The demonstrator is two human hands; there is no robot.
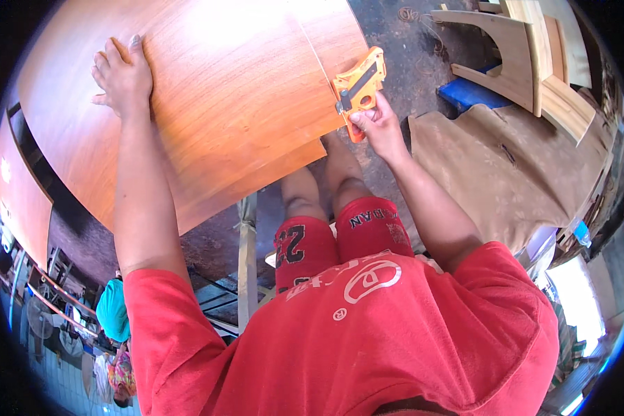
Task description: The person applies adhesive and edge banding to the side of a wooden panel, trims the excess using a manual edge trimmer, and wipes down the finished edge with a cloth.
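A large wood-grain panel [236,90] with a shiny orange-brown face lies in front of me. My left hand [125,76] rests flat on its left part, fingers spread. At the panel's right edge, my right hand [380,128] grips an orange hand-held edge trimmer [360,83] with a black bar and a round hole. The thumb is on its near end, while the other fingers are mostly hidden behind it. A thin pale line runs along the panel face near the right edge and ends at the trimmer.
Curved wooden furniture parts [506,55] stand at the far right beside a blue object [471,93]. A brown sheet [492,159] covers the right side. Another wood-grain panel [24,187] stands at the left. Below it, a person in a teal top [113,310] is near another person [123,374].
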